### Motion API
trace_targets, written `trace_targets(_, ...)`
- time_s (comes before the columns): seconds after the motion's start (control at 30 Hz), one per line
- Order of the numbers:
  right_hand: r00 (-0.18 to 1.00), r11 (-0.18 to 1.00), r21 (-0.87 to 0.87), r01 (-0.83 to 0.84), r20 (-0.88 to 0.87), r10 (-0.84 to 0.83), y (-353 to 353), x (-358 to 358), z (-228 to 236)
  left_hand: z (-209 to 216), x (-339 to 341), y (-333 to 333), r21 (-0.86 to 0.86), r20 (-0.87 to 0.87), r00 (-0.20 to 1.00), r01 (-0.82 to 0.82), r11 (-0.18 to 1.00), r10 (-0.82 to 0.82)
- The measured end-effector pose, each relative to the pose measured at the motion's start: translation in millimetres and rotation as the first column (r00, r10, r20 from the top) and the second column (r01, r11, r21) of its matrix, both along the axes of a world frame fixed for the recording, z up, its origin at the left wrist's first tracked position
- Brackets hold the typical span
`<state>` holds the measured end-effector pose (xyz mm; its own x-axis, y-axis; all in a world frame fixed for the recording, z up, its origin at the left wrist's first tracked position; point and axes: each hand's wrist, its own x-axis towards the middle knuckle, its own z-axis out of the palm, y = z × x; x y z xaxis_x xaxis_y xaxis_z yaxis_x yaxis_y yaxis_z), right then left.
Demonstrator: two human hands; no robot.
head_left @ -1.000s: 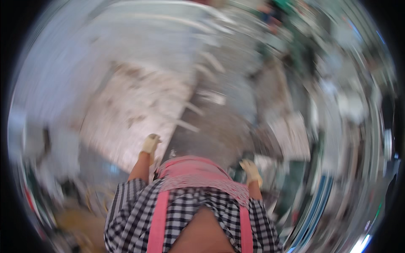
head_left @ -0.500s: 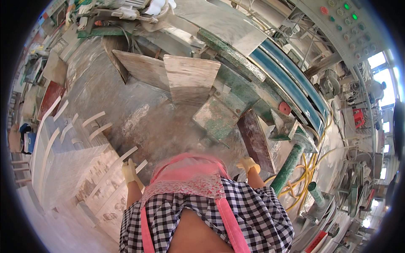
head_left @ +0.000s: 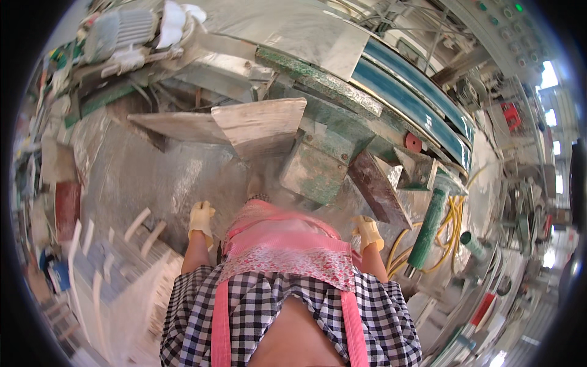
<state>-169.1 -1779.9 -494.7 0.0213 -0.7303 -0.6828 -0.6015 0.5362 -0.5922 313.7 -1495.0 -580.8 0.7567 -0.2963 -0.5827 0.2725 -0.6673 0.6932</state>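
Observation:
My left hand (head_left: pixel 202 220), in a pale yellow glove, hangs beside my body with its fingers curled in and nothing visible in them. Nearest to it is a stack of pale slabs or boards (head_left: pixel 153 278) with light strips sticking out, at the lower left; hand and stack look apart. My right hand (head_left: pixel 368 231), gloved the same way, is held at my other side. Its fingers are loosely bent and partly spread, without anything in them. A dark brown board (head_left: pixel 380 188) leans just beyond it, with a green metal post (head_left: pixel 429 229) to its right.
Ahead stands a green, worn machine frame (head_left: pixel 318 165) with tilted wooden boards (head_left: pixel 263 125) and blue rails (head_left: pixel 403 98). A motor (head_left: pixel 122 30) sits at the far left. Yellow hoses (head_left: pixel 452 238) lie coiled on the right. A control panel (head_left: pixel 507 27) hangs at the upper right.
My view has shifted, bringing the machine's motor nearer and the slab stack lower left. My left hand has moved forward, away from the stack's strips. My right hand is slightly farther right.

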Motion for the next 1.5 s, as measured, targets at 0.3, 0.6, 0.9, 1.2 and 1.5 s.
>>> trace_targets(0.3,0.954,0.952,0.093,0.293,-0.101,-0.284,71.4,52.6,11.5,106.4,94.0,-203.5,-0.273,0.242,0.790,0.612,0.742,-0.563)
trace_targets(0.6,0.928,0.936,0.012,0.353,-0.130,-0.348,120.1,63.9,43.1,167.9,98.2,-338.6,-0.310,0.443,0.576,0.817,0.486,-0.687)
trace_targets(0.9,0.830,0.831,0.010,0.556,-0.072,-0.554,112.0,32.2,10.4,172.9,77.1,-397.0,-0.332,0.448,0.606,0.796,0.507,-0.658)
trace_targets(1.2,0.854,0.832,-0.209,0.513,0.031,-0.519,-49.0,27.6,46.7,165.1,132.8,-466.2,-0.171,0.756,0.468,0.816,0.552,-0.457)
trace_targets(1.5,0.969,0.863,-0.446,0.238,0.166,-0.182,-272.6,163.7,140.5,131.8,165.7,-582.5,0.271,0.943,-0.075,0.737,0.619,-0.324)
